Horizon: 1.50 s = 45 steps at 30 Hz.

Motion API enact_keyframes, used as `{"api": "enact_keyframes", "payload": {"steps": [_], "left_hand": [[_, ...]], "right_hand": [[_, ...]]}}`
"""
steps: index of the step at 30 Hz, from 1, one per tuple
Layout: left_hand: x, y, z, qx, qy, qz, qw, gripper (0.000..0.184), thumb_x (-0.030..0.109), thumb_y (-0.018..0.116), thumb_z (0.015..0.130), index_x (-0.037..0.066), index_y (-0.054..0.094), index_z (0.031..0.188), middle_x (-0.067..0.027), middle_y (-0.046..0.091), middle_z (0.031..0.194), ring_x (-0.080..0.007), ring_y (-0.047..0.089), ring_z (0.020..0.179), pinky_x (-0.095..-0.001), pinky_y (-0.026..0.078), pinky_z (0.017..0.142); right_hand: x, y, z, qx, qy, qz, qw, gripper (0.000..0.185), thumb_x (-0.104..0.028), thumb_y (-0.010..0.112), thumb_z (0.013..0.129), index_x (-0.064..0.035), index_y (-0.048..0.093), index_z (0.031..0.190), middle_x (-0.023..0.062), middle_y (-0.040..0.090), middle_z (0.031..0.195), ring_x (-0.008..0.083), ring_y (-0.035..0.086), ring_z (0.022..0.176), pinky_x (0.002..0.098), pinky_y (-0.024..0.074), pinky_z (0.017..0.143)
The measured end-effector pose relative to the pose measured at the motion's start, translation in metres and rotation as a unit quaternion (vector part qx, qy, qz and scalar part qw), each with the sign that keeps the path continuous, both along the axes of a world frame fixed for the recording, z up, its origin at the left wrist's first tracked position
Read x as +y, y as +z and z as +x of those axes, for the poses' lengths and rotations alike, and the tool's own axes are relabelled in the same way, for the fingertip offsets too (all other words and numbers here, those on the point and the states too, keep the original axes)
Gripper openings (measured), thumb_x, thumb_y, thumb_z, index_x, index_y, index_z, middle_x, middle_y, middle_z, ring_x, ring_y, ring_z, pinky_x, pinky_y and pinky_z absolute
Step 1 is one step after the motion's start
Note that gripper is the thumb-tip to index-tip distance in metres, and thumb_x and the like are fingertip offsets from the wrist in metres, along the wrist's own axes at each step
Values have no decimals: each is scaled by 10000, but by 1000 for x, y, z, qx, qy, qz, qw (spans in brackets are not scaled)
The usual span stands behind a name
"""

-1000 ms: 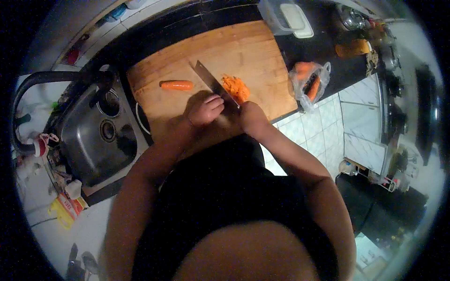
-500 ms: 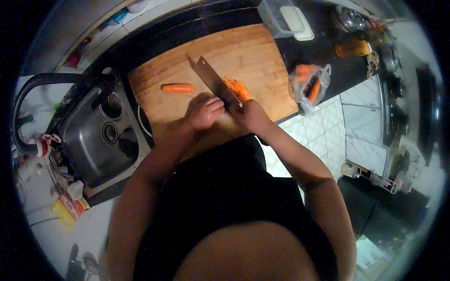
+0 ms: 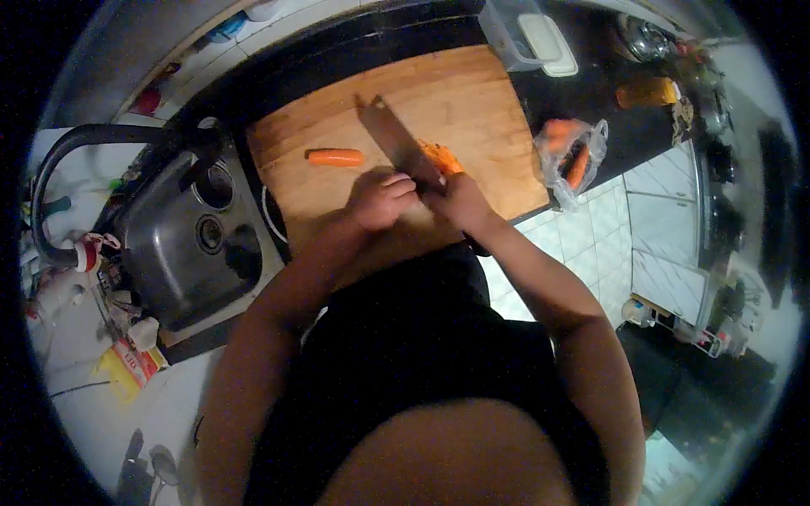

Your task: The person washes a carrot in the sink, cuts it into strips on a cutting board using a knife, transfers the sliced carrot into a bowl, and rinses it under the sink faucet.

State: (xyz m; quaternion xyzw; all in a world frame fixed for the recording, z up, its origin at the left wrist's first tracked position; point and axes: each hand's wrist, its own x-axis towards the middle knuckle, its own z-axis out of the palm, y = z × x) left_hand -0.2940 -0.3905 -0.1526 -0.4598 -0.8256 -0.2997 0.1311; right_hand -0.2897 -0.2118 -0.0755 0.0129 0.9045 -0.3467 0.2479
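Note:
My right hand (image 3: 460,202) is closed on the handle of a broad knife (image 3: 396,139), whose blade slants up and left over the wooden board (image 3: 468,80). Beside the blade, my left hand (image 3: 381,201) rests low on the board with its fingers curled together; whatever lies under them is hidden. Finely cut carrot (image 3: 442,158) is heaped just right of the blade, partly covered by it. A peeled carrot piece (image 3: 335,158) lies on the board, up and left of my left hand.
The sink (image 3: 190,244) and black faucet (image 3: 101,133) are at the left. Right of the board lies a plastic bag with carrots (image 3: 574,158). A clear container (image 3: 510,38), a lid (image 3: 548,44) and an amber bottle (image 3: 647,93) stand farther back.
The whole view has shifted, moving the scene slightly right. The knife blade has moved over more of the cut carrot, hiding much of the heap. Both hands keep their grips.

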Motion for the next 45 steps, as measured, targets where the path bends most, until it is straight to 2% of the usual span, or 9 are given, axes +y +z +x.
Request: {"api": "enact_keyframes", "payload": {"steps": [4, 6, 8, 12, 14, 19, 23, 29, 45], "left_hand": [[3, 15, -1, 0, 5, -26, 1000, 123, 133, 591, 666, 77, 609, 773, -56, 592, 931, -234, 551, 897, -352, 460, 774], [-3, 6, 7, -84, 89, 55, 991, 177, 130, 597, 703, 68, 613, 867, -64, 596, 948, -255, 543, 912, -357, 450, 796], [-23, -4, 15, -164, 154, 172, 959, 209, 122, 594, 715, 72, 613, 917, -66, 596, 960, -269, 536, 925, -368, 445, 800], [-58, 64, -11, -35, 369, -102, 923, 197, 76, 530, 757, 78, 608, 938, -99, 559, 1008, -274, 489, 981, -341, 401, 833], [-72, 60, -20, -119, 294, -135, 939, 193, 80, 513, 766, 73, 595, 940, -98, 547, 1013, -272, 471, 1003, -338, 390, 848], [-52, 28, -4, -185, 130, -8, 974, 167, 73, 553, 717, 76, 615, 872, -101, 555, 938, -294, 498, 934, -365, 399, 832], [-33, 12, 8, -68, 139, 85, 984, 139, 85, 550, 728, 78, 631, 841, -72, 584, 932, -265, 540, 888, -364, 446, 773], [-42, 15, 9, 23, 101, -19, 994, 164, 101, 573, 715, 69, 629, 866, -86, 590, 960, -246, 536, 949, -334, 455, 807], [-41, -10, 10, -13, 90, 22, 996, 237, 59, 544, 724, 63, 617, 949, -84, 588, 983, -255, 537, 951, -337, 440, 847]], "right_hand": [[20, -28, 1, 44, -89, -118, 988, 240, -216, 605, 737, 23, 611, 753, 151, 567, 559, 213, 564, 490, 326, 440, 479], [21, -5, 10, 72, -89, -151, 982, 202, -182, 574, 765, 19, 598, 765, 70, 534, 521, 125, 496, 441, 274, 396, 431], [18, 17, 16, 12, -63, -109, 992, 214, -177, 577, 754, 37, 588, 759, 90, 540, 518, 143, 514, 433, 289, 401, 432], [2, 29, 24, -27, -17, -41, 999, 303, -244, 598, 733, 53, 579, 788, 183, 559, 579, 252, 568, 532, 356, 433, 498], [1, 28, 21, -39, 25, 29, 999, 389, -336, 602, 738, 27, 594, 878, 240, 592, 693, 351, 604, 693, 398, 468, 603], [15, 24, 17, -25, -28, 5, 999, 280, -221, 600, 707, 56, 567, 702, 218, 559, 606, 332, 576, 591, 390, 437, 550], [6, 33, 17, 9, 52, 68, 996, 237, -217, 595, 709, 20, 580, 703, 211, 568, 636, 359, 570, 644, 410, 442, 594], [1, 32, 27, -18, 116, 144, 983, 212, -217, 545, 739, -10, 593, 744, 210, 583, 721, 365, 564, 710, 420, 457, 641], [-8, 25, 12, -30, 124, 103, 987, 181, -161, 533, 720, -1, 607, 762, 214, 584, 721, 354, 575, 723, 428, 448, 622]]}}
